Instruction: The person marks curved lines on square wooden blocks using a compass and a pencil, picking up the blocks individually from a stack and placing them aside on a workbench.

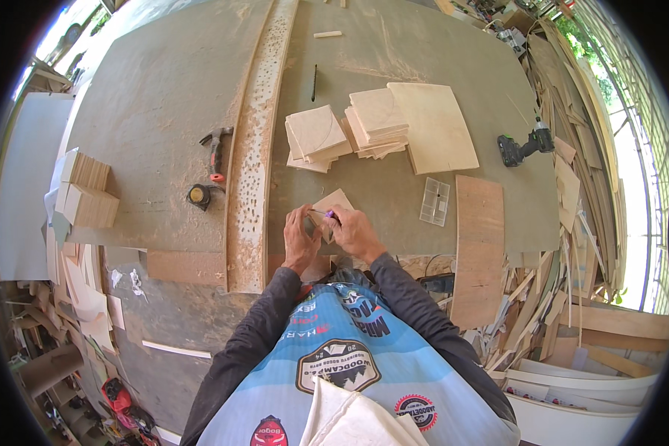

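Close to the table's near edge, a small thin square of pale wood [337, 199] lies under my hands, turned cornerwise. My right hand [357, 234] is closed round a slim tool with a purple handle [330, 214], which looks like a small screwdriver. Its thin shaft points left toward the fingertips of my left hand [301, 236]. My left fingers are curled at the left side of the wooden square, thumb toward the right hand. What the tip touches is too small to make out.
Beyond my hands stand stacked wooden squares [316, 134] and a larger board [432, 126]. A clear compartment box [435, 201] and cordless drill [524, 143] are rightward. Leftward are a dusty perforated strip [256, 149], hammer [216, 152], tape measure [199, 196] and stacked blocks [89, 182].
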Tool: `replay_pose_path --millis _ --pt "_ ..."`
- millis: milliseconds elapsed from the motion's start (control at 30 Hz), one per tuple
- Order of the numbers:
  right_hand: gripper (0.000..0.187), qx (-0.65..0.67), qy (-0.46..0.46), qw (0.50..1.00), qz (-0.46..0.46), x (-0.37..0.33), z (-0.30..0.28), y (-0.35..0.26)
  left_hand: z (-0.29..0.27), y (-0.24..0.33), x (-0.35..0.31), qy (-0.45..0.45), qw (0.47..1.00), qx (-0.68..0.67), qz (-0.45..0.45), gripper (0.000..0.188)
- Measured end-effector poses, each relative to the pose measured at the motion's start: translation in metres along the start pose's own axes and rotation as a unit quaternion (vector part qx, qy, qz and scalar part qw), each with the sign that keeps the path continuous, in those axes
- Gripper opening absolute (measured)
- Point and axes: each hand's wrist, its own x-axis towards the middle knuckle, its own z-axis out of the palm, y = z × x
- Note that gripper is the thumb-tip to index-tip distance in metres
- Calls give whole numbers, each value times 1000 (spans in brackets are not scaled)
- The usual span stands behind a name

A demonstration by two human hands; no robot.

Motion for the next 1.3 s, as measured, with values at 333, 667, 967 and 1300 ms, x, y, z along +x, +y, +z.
replay_pose_path --millis 333,667,967,1300 --pt "19 -69 -7 997 -40 5 -3 4 0 -1 1 -1 1000 8 6 60" --pt "19 -93 -60 986 -124 48 -30 25 6 -8 -3 27 1000 1 5 67" --pt "17 -153 -139 964 -167 90 -45 20 7 -4 -2 39 999 -4 -3 70" --pt "14 -156 -157 960 -172 89 -46 19 5 -4 -3 30 999 -14 -6 70"
